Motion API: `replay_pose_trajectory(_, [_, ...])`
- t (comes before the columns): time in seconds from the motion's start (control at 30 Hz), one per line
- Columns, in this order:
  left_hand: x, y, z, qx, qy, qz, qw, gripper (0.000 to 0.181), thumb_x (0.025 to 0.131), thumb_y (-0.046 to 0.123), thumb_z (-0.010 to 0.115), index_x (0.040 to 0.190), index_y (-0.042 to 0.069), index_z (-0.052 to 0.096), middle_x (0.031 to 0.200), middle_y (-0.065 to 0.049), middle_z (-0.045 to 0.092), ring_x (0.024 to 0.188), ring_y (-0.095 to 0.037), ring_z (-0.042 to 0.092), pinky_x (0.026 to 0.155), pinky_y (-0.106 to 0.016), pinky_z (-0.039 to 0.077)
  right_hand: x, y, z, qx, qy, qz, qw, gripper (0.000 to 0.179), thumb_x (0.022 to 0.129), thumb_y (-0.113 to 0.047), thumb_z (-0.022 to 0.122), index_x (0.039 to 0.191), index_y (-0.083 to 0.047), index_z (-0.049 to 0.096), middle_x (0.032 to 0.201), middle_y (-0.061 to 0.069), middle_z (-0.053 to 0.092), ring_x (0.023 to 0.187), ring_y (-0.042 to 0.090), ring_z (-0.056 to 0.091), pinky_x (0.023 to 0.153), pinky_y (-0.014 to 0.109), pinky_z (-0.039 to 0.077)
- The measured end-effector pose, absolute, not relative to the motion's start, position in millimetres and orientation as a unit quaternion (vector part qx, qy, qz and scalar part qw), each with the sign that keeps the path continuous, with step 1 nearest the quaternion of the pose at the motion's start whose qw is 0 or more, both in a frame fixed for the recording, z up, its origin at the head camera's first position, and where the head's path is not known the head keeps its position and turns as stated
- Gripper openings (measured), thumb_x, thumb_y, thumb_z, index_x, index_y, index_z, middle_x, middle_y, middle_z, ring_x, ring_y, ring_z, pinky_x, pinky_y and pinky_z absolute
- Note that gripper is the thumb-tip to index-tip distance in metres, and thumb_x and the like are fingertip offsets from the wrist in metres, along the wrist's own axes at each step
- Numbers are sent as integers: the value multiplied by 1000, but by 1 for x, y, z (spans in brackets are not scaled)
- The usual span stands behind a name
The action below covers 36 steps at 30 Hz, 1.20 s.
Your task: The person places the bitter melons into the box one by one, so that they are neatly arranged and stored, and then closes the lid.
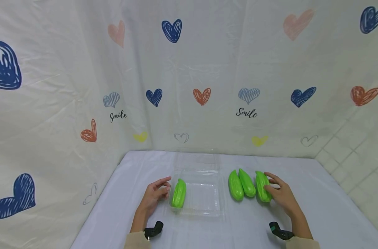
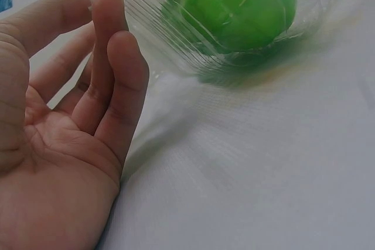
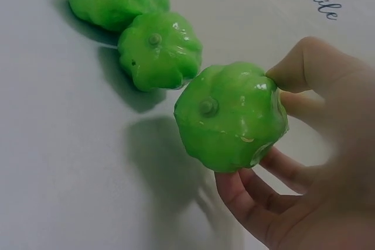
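My right hand [image 1: 280, 195] grips a shiny green ridged gourd [image 3: 225, 118], thumb on one side and fingers on the other. In the right wrist view its shadow falls apart from it on the cloth. Just left of it two more such gourds, one nearer [image 1: 246, 183] and one farther left [image 1: 236, 186], lie side by side on the table. A clear plastic box [image 1: 204, 211] stands left of centre with its lid [image 1: 196, 162] folded back. Inside, along the left wall, lies another gourd [image 1: 179, 194]. My left hand [image 1: 154, 193] rests its loosely bent fingertips against the box's left side.
White cloth covers the table [image 1: 251, 228]. Behind it hangs a pale curtain [image 1: 214, 128] printed with hearts and the word Smile. A black wrist device [image 1: 154, 229] is strapped to my left wrist, and another device [image 1: 280, 231] to my right.
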State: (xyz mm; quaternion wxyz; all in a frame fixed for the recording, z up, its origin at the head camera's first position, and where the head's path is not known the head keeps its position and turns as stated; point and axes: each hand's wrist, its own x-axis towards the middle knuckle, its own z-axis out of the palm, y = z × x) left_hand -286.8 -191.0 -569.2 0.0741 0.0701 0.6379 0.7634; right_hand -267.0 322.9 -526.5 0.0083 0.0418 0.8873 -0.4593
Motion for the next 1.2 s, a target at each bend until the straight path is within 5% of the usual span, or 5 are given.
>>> replay_pose_trajectory(1.2, [-286,-189,-568,57,640,763,69,54,92,3,72,143,-1,56,103,-2,63,70,-9,60,66,-22,53,-267,303,-509,34,876,-481,-22,62,104,-28,56,160,-17,33,150,30,38,126,47,53,80,28,50])
